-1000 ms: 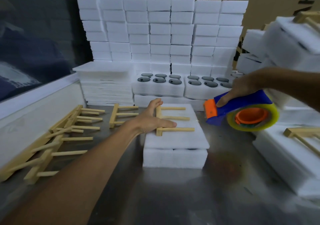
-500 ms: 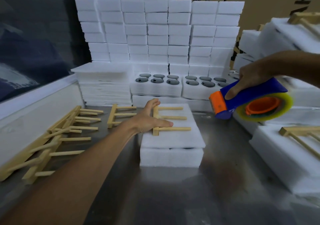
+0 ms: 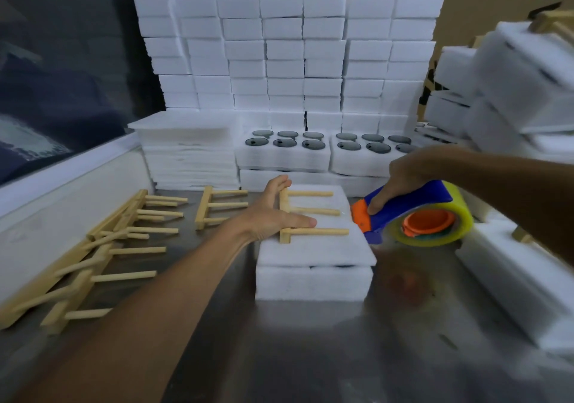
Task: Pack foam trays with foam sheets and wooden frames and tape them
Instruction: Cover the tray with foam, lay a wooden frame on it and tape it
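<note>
Wooden frame [image 3: 306, 213] lies on the foam tray [image 3: 313, 266], pressed by the flat left hand [image 3: 273, 213], while the right hand [image 3: 403, 179] grips the tape dispenser [image 3: 416, 213] beside it.

the left hand [image 3: 273, 213] lies flat with straight fingers on a wooden frame [image 3: 306, 213] that rests on the foam sheet [image 3: 313, 249] covering a foam tray [image 3: 312, 283] in the middle of the steel desk [image 3: 310, 356]. the right hand [image 3: 403, 179] grips a blue and orange tape dispenser [image 3: 413, 213], its orange end touching the sheet's right edge. more wooden frames [image 3: 102, 247] lie on the desk to the left. behind stand a pile of foam sheets [image 3: 189, 154], open trays with dark round discs [image 3: 284, 151] and a wall of stacked foam blocks [image 3: 289, 55]
</note>
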`<state>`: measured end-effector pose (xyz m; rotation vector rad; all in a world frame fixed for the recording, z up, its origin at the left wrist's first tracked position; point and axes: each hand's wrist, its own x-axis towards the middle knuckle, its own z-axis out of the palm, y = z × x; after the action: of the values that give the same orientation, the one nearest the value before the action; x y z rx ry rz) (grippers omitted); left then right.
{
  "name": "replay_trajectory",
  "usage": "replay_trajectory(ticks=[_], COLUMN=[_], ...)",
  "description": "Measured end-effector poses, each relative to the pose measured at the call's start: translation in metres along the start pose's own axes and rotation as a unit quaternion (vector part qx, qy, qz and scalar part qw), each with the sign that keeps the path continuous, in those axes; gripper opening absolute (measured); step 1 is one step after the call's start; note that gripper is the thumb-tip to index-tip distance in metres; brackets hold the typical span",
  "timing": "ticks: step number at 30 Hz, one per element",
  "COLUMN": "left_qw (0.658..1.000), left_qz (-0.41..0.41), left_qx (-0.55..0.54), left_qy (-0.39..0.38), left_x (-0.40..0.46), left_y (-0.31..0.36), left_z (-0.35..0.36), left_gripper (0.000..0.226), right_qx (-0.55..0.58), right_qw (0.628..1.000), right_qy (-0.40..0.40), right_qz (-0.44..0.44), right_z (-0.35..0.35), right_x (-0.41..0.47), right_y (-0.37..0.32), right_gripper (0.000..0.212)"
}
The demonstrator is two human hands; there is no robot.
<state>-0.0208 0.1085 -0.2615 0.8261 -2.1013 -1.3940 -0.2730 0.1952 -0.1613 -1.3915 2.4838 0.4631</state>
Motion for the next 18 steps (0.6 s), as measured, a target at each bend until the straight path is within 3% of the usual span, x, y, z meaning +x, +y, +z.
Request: replay_trajectory(ticks=[3,8,18], left_qw=[1.000,1.000,0.999], left_qz=[0.000,0.004,0.008], left_qx=[-0.009,-0.021,-0.043], left_qy=[0.000,0.009,0.020], left_x=[0.001,0.002,0.002], left_y=[0.000,-0.003,-0.003], left_z=[0.002,0.004,0.008], left_gripper=[0.117,0.108,0.106], right_qx=[-0.022,-0.026,0.106], right_qw=[1.000,0.999,0.988], right_qy=[-0.008,-0.035,-0.115], right_qz=[0.005,0.015,-0.002], right_z=[-0.002,-0.002,0.014], right_x=[0.005,0.012,0.011], right_y=[-0.017,-0.016,0.001], right_gripper=[0.084,0.075,0.070])
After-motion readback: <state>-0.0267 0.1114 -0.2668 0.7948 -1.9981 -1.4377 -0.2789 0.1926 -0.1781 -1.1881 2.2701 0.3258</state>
